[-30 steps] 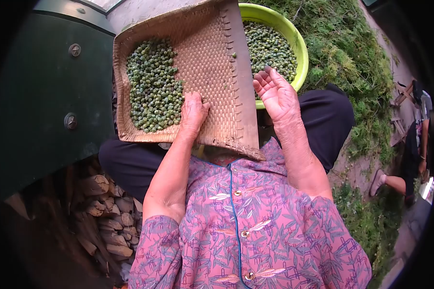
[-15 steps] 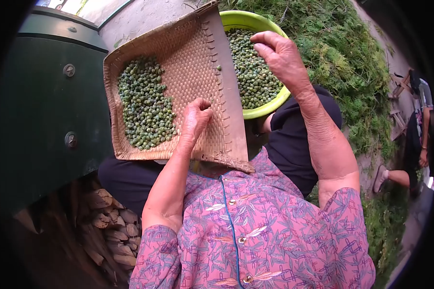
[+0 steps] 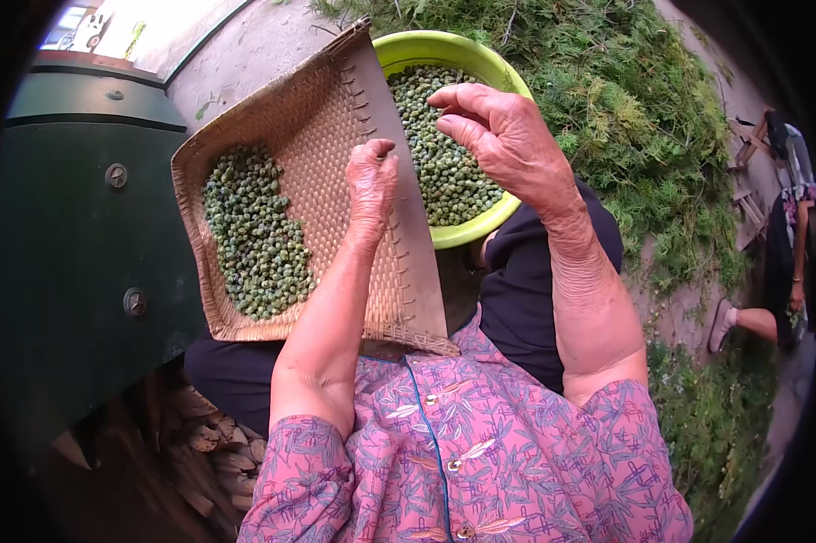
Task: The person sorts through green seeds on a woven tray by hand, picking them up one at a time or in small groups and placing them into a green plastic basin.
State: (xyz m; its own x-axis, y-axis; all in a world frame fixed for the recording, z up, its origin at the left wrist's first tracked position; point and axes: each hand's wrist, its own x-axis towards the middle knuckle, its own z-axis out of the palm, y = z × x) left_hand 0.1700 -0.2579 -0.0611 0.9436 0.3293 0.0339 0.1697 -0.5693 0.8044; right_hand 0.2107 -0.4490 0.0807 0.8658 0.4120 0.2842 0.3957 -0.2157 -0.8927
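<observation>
A woven winnowing basket (image 3: pixel 326 118) lies tilted across my lap, with a pile of small round green fruits (image 3: pixel 256 235) along its left side. My left hand (image 3: pixel 372 176) hovers over the basket near its flat right-hand lip, fingers curled in; whatever they hold, if anything, is hidden. To the right stands a lime-green basin (image 3: pixel 467 233) holding many more green fruits (image 3: pixel 448 181). Above it is my right hand (image 3: pixel 507 136), palm down, thumb and forefinger parted with nothing visible between them.
A dark green metal cabinet-like box (image 3: pixel 73 226) rises at the left, with split firewood (image 3: pixel 213 443) below it. Cut leafy evergreen branches (image 3: pixel 607 118) cover the ground at the right. Another person's leg (image 3: pixel 753 322) and arm show at the far right.
My left hand has moved forward and toward the basket's right lip. The right hand has shifted slightly left over the basin. The whole view has shifted a little.
</observation>
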